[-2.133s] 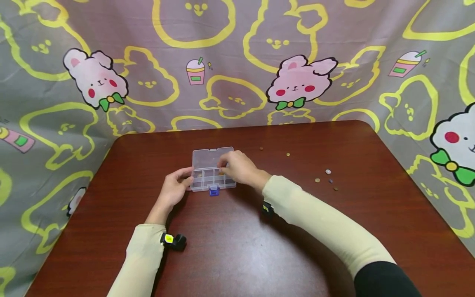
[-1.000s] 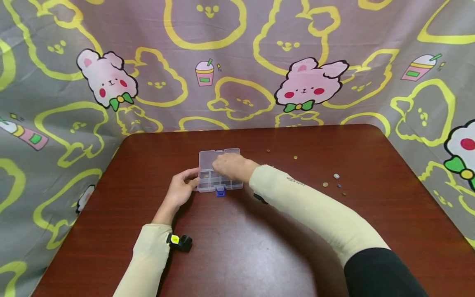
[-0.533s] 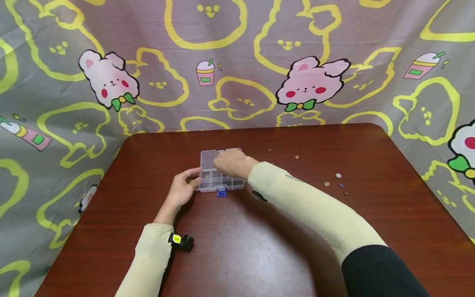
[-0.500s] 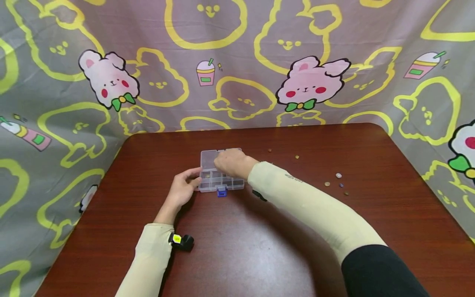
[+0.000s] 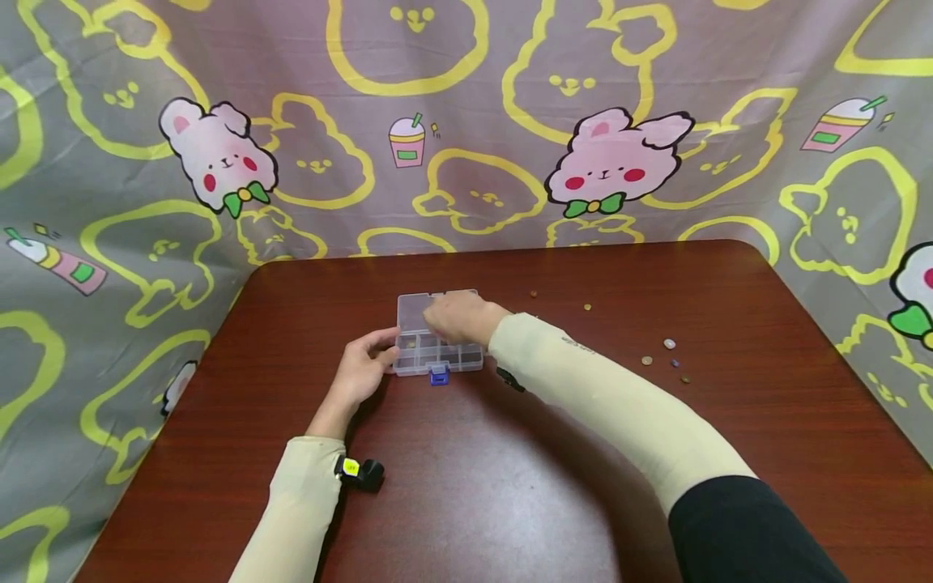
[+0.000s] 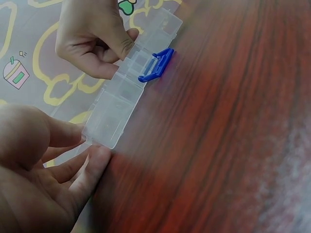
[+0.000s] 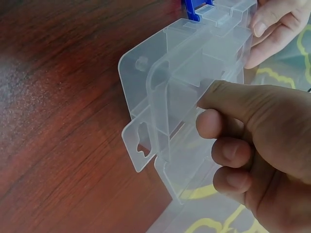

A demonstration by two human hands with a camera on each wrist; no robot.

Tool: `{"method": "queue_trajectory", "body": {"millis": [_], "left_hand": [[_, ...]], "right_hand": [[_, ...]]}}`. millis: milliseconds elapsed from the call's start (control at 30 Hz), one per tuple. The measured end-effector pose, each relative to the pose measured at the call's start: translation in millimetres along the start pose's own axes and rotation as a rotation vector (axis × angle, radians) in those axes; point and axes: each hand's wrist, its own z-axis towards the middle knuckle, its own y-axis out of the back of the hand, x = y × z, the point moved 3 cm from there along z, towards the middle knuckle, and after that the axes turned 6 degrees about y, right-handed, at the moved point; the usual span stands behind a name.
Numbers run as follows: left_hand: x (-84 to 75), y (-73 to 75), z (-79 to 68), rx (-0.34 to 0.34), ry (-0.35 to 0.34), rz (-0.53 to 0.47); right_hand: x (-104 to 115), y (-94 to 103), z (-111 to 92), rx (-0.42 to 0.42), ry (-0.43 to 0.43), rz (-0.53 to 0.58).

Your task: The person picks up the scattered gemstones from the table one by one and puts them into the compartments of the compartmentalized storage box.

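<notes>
A clear plastic compartment box point(image 5: 412, 311) lies on the table with its lid back and its blue latch point(image 5: 439, 376) toward me. My left hand point(image 5: 359, 371) grips the box's left end between thumb and fingers, as the left wrist view shows too. Over the right part of the box is my right hand point(image 5: 461, 316). Its fingers are curled, with the thumb tip and index finger point(image 7: 209, 124) down at a compartment in the right wrist view. No item shows between them, and the fingertips are partly hidden. A small yellowish piece point(image 5: 411, 344) sits in a left compartment.
Several small pebble-like pieces lie on the brown table point(image 5: 466, 502) to the right, among them a white one point(image 5: 670, 344), a tan one point(image 5: 646, 360) and a blue one point(image 5: 675, 363). A yellow one point(image 5: 587, 307) lies farther back. A patterned curtain point(image 5: 481, 97) surrounds the table.
Since the earliest frame, my right hand has turned knuckles up and moved lower over the compartments, and its fingertips have gone from sight. Over the last second both hands stay nearly still.
</notes>
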Motion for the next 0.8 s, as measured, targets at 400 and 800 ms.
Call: {"method": "queue_trajectory", "body": {"millis": [400,800], "left_hand": [[20.3,0.5,11.3,-0.020,-0.003,0.002],[21.8,0.5,11.5,-0.019,0.017,0.016]], "right_hand": [[-5.9,-4.7,-7.9,-0.075,0.025,0.087],[-13.7,-13.0,-22.7,-0.224,0.075,0.261]]}}
